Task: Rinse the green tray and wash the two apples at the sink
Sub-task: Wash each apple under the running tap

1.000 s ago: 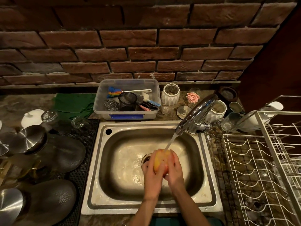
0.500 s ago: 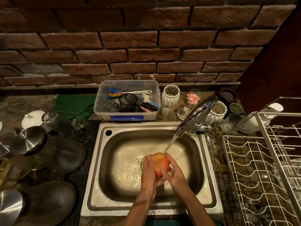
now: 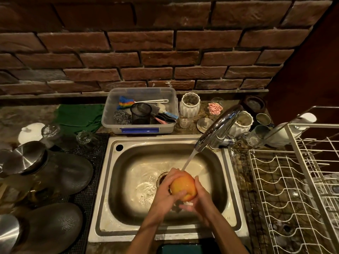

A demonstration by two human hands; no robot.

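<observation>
Now apple [image 3: 183, 187] between both hands.

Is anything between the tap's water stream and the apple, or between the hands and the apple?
Nothing visible. The stream falls straight onto the apple, which the left hand and right hand hold directly over the sink.

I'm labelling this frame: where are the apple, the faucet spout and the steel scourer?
apple [image 3: 183, 186]: head view, wet front skin between both hands.
faucet spout [image 3: 218, 125]: head view, middle of the curved chrome neck.
steel scourer [image 3: 122, 117]: head view, its top, inside the clear tub.
</observation>
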